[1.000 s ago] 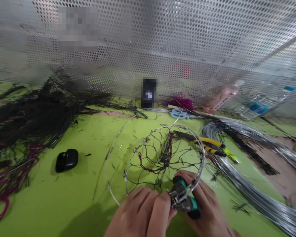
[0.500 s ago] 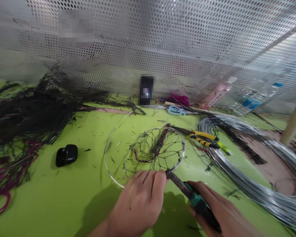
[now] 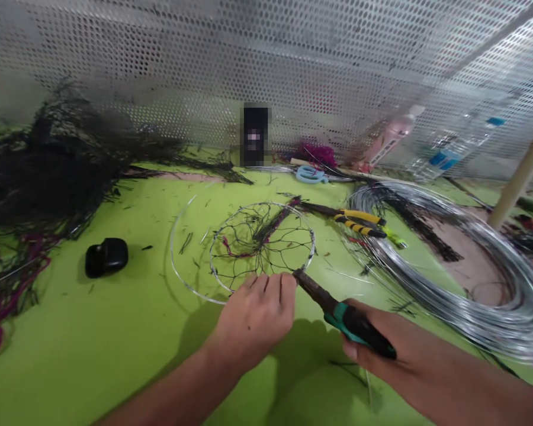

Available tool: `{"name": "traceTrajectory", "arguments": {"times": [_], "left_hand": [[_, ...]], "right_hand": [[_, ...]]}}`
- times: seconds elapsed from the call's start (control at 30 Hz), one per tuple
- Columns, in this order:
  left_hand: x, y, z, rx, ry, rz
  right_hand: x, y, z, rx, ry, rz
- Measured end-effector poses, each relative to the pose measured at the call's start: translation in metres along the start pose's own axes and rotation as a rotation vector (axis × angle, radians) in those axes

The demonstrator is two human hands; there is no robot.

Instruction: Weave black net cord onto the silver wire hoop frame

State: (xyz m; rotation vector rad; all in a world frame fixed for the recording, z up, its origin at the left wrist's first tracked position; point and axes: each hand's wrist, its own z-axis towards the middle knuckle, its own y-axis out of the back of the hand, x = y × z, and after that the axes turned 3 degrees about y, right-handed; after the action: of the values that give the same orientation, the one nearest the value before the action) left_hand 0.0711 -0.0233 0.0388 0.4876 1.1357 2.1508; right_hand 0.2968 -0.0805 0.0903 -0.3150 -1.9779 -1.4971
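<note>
In the head view, gripping the near rim of the netted wire hoop (image 3: 314, 239) at its six o'clock with a curled left hand (image 3: 257, 313), likely to steady it over the green table (image 3: 128, 331). Wrapped around the green-and-black pliers (image 3: 364, 325) with the right hand (image 3: 406, 346), nose at five o'clock, probably for control; unclear whether biting wire. Lying beyond, perhaps for easy reach, at two o'clock with yellow-handled pliers (image 3: 366, 217), at three with a wire coil (image 3: 426, 291).

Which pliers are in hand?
The teal-and-black pliers, gripped in the right hand; the yellow-and-black pair lies farther off, in neither hand.
</note>
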Motion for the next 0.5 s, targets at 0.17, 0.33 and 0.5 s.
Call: {"name": "traceTrajectory", "arguments": {"times": [0.17,0.33,0.5], "left_hand": [[0.004,-0.008,-0.004,0.138,0.025,-0.045],[0.009,-0.015,-0.007,0.306,0.104,-0.111],[0.01,-0.014,-0.002,0.395,0.22,-0.219]], "right_hand": [[-0.006,0.001,0.004,0.079,-0.08,0.062],[-0.007,-0.003,0.013,0.194,-0.247,0.151],[-0.006,-0.003,0.023,0.262,-0.325,0.164]]}}
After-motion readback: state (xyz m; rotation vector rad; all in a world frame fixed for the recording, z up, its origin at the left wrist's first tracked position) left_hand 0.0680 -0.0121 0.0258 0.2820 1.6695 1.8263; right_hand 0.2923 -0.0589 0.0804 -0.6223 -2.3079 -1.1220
